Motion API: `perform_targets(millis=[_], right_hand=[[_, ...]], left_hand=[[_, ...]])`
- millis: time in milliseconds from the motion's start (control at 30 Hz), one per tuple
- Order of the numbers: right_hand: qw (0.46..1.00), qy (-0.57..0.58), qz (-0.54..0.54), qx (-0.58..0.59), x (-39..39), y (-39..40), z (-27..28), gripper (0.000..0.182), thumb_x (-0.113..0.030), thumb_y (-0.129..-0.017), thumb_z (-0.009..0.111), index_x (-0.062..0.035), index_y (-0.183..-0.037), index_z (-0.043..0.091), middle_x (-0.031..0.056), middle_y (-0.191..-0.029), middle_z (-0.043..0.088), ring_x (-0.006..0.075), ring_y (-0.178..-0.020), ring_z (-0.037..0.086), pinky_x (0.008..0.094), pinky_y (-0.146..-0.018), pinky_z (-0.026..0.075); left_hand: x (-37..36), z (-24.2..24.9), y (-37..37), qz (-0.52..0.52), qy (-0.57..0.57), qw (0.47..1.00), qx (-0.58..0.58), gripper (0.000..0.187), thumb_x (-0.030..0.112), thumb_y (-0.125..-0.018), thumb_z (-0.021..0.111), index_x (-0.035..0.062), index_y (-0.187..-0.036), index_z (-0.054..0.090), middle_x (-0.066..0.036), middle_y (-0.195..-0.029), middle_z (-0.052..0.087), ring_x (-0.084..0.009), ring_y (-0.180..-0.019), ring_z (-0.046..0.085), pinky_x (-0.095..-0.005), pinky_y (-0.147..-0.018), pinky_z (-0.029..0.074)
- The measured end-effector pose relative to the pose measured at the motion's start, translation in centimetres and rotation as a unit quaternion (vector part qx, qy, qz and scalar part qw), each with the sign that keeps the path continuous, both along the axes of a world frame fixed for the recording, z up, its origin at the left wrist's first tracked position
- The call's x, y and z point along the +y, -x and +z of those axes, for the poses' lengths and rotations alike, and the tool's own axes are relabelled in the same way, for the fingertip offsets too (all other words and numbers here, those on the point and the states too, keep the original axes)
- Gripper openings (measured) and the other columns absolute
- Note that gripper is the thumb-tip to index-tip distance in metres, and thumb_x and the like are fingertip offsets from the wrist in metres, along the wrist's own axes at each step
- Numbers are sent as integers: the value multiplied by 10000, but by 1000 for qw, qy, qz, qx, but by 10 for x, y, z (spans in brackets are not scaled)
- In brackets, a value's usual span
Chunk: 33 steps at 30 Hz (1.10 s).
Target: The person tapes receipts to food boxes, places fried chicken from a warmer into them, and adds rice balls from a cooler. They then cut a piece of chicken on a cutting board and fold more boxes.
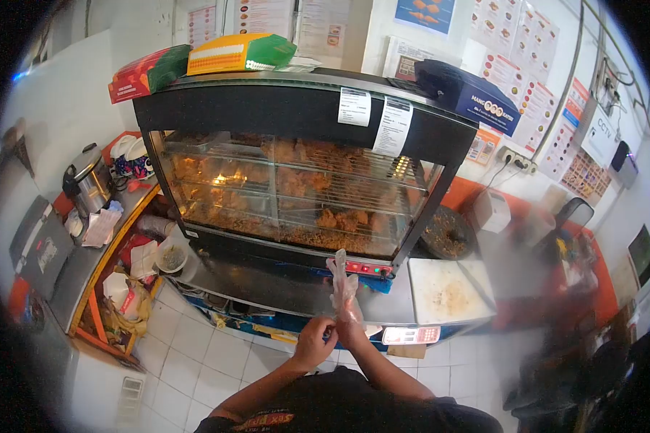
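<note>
A clear plastic glove (337,268) covers my right hand (347,303), which points up with the fingers stretched out toward the front of the food warmer. My left hand (315,343) is closed beside my right wrist, its fingers curled at the glove's cuff; the exact grip is partly hidden. Behind both hands stands the glass food warmer (307,101), with fried chicken pieces (343,219) on its wire shelves. Red switches (361,268) run along the warmer's lower right edge, close to my gloved fingertips.
At the right sits a white cutting board (448,292) with a knife (475,280) on it. A dark round chopping block (444,234) is behind it. On the left are a plastic tub (172,257) and a steel cooker (90,180). Food boxes (240,54) top the warmer.
</note>
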State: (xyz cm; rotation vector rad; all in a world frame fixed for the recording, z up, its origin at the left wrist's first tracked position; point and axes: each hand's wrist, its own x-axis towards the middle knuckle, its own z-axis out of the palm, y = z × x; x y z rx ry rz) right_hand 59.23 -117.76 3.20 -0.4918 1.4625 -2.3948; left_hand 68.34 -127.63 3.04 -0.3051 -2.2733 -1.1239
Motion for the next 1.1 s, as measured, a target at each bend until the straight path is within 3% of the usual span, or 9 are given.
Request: perform_targets(millis=[33, 133, 467, 667, 833, 867, 967, 1000, 1100], right_hand=[[999, 21, 46, 4, 2, 1, 5, 931, -707, -938, 463, -142, -1616, 165, 82, -1662, 199, 235, -1505, 224, 429, -1199, 215], [986, 97, 129, -52, 9, -6, 6, 931, -736, -935, 395, -220, -1631, 55, 52, -1702, 27, 261, -1553, 88, 472, -1229, 134], [989, 106, 100, 2, 11, -5, 60, 972, -800, -891, 379, -284, -1626, 7, 8, -1700, 20, 313, -1540, 132, 551, -1208, 158], [976, 155, 69, -134, 21, -4, 46, 843, -679, -966, 427, -311, -1624, 50, 22, -1689, 109, 322, -1540, 119, 561, -1207, 160], [975, 63, 53, -208, 39, -18, 18, 688, -452, -1043, 496, -265, -1621, 172, 66, -1644, 253, 242, -1319, 475, 380, -1046, 423], [972, 46, 6, -229, 44, -27, 11, 576, -395, -1060, 495, -195, -1570, 315, 67, -1451, 499, 154, -1054, 565, 301, -884, 468], [967, 20, 0, -256, 79, -38, -42, 448, -384, -1062, 505, -129, -1430, 473, 28, -1175, 607, 113, -908, 537, 284, -782, 459], [970, 48, -64, -230, 83, -46, -47, 371, -400, -1073, 472, -59, -1134, 605, 4, -947, 612, 109, -878, 568, 295, -711, 461], [977, -122, -132, -110, 123, -50, -64, 448, -336, -1064, 503, -36, -1396, 518, 88, -1284, 603, 208, -1169, 552, 326, -1030, 424]], left_hand=[[4, 12, -1, 28, -62, 997, -30, 292, 21, -794, 713, 30, -1046, 565, -165, -985, 594, -371, -868, 619, -432, -738, 506], [5, 19, 8, 80, -94, 992, -36, 249, 25, -801, 706, 39, -1017, 583, -145, -942, 580, -368, -852, 606, -434, -731, 499], [8, -2, 5, 36, -47, 995, -76, 150, 82, -881, 688, 44, -1007, 616, -153, -856, 684, -357, -780, 688, -431, -656, 527], [14, -7, 1, 31, 2, 993, -111, 185, 92, -859, 708, 68, -1019, 618, -134, -853, 683, -334, -777, 686, -433, -664, 531], [23, -22, 12, 46, -20, 979, -195, 254, 122, -837, 727, 70, -1055, 607, -131, -833, 681, -339, -765, 683, -442, -658, 523], [29, -23, 16, 34, -15, 978, -203, 272, 131, -838, 725, 69, -1073, 602, -132, -820, 680, -344, -762, 684, -448, -656, 522], [53, -27, 23, -31, 15, 973, -228, 221, 135, -842, 716, 60, -1027, 622, -143, -787, 680, -353, -749, 683, -453, -653, 519], [61, -42, 31, -72, 27, 968, -238, 221, 135, -842, 716, 60, -1027, 622, -143, -787, 680, -353, -749, 683, -453, -653, 519], [95, -58, 51, -96, -45, 961, -254, 126, 113, -842, 722, 34, -898, 642, -168, -778, 688, -344, -720, 683, -422, -635, 506]])
